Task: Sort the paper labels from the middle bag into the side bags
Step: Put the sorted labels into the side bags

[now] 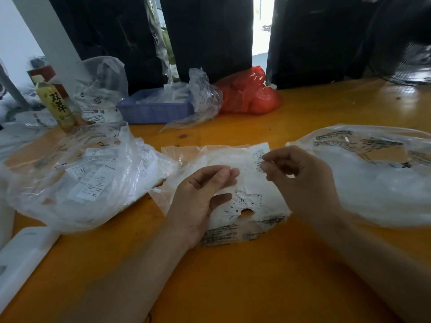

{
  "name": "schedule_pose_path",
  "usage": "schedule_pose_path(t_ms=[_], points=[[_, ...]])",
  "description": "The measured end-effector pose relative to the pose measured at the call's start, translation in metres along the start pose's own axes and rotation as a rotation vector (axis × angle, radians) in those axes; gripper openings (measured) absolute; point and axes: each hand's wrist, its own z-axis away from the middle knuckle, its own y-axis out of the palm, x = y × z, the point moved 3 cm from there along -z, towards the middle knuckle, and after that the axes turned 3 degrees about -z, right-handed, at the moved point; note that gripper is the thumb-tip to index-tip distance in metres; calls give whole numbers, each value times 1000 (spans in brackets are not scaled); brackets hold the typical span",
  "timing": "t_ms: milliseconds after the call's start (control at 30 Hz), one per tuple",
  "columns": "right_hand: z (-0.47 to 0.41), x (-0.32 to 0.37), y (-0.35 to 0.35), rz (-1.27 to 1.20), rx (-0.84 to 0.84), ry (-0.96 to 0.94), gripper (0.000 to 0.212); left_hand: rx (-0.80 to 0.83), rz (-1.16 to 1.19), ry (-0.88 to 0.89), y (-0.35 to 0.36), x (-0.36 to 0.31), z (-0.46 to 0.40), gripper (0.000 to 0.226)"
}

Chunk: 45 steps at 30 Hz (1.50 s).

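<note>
Orange tabletop (pixel 233 276) carries three clear bags. I have my right hand (pixel 300 178) pinching one paper label (pixel 257 157) above the middle bag (pixel 233 183), mid-pick; my left hand (pixel 205 194) rests there, fingers loosely curled, seemingly empty. Next I must read its size, blurred here, then choose the left bag (pixel 77 178) or right bag (pixel 373 178).

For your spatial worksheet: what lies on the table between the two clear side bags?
In the head view, the clear middle bag of white paper labels.
</note>
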Motion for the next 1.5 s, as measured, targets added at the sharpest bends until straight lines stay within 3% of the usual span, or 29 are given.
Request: schedule_pose_path(t_ms=[133, 233, 367, 433, 500, 533, 667, 833, 1000, 1067, 1200, 1300, 1333, 1433, 1500], points=[[2, 3, 8, 117, 144, -55, 28, 13, 90, 75, 2, -7, 2, 10], [5, 7, 15, 86, 296, -23, 23, 17, 176, 89, 3, -9, 2, 8], [15, 12, 25, 25, 502, 71, 64, 83, 106, 104, 9, -9, 6, 11], [16, 10, 25, 73, 461, 43, 45, 79, 35, 114, 11, -7, 7, 12], [12, 8, 21, 0, 357, 84, 17, 58, -24, 119, 10, -5, 7, 17], [10, 6, 18, -54, 315, 111, 13, 51, -39, 117, 10, -5, 7, 20], [7, 4, 11, -147, 216, 153, 20, 10, -113, 73, 8, 1, 7, 31], [10, 0, 15, -124, 295, 147, 30, -15, -190, 14, 4, 7, 5, 20], [11, 2, 16, -32, 376, 58, 27, 101, -297, -17, 6, 5, 8, 32], [11, 2, 16, -19, 363, 39, 27, 110, -325, -4, 7, 5, 9, 26], [7, 1, 12, -61, 259, 80, 29, -5, -223, -7, 3, 5, 7, 22], [2, -5, 9, -42, 220, 111, 10, -57, -53, -34, 0, 7, 5, 27], [2, -7, 9, -51, 221, 136, 12, -67, 13, -42, 0, 7, 4, 30], [1, -11, 9, -100, 223, 208, 49, -94, 123, -53, 0, 7, 3, 40], [0, -12, 9, -121, 223, 255, 52, -117, 123, -59, -1, 7, 2, 39]])
